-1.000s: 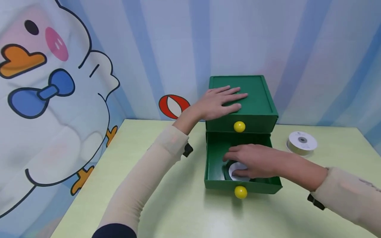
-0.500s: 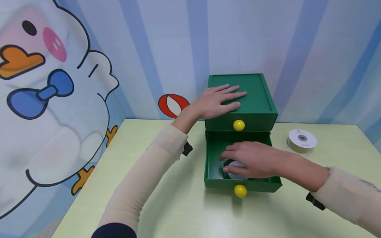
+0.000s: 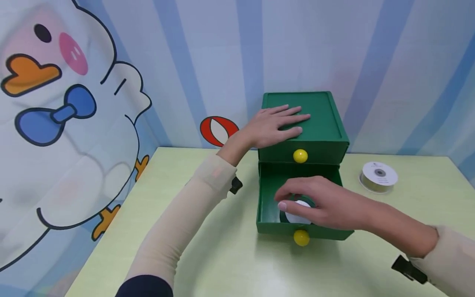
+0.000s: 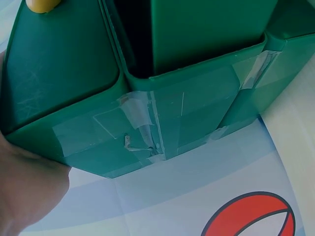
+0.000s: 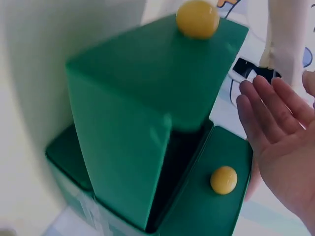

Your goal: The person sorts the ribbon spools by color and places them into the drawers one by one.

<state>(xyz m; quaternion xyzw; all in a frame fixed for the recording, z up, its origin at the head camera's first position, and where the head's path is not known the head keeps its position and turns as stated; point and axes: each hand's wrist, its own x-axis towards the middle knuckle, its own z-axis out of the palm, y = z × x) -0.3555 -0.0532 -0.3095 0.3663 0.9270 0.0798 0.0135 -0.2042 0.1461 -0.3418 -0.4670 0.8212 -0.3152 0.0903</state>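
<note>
Blue striped cloth [image 3: 311, 45] hangs behind the pale tabletop [image 3: 208, 247]. Right hand [image 3: 323, 202], fingers apart from thumb and holding nothing, points to nine o'clock above the pulled-out drawer [image 3: 272, 228]. Under it, one white disc [image 3: 296, 219] lies flat inside. The drawer's sides run from twelve to six, its yellow knob [image 3: 301, 238] facing six. Left hand [image 3: 274, 128], fingers spread, rests on the green cabinet [image 3: 326, 123]; at the cabinet's four o'clock stands a ribbon spool [image 3: 379, 177], axis upright.

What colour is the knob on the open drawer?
The knob is yellow, clearest in the head view.
</note>
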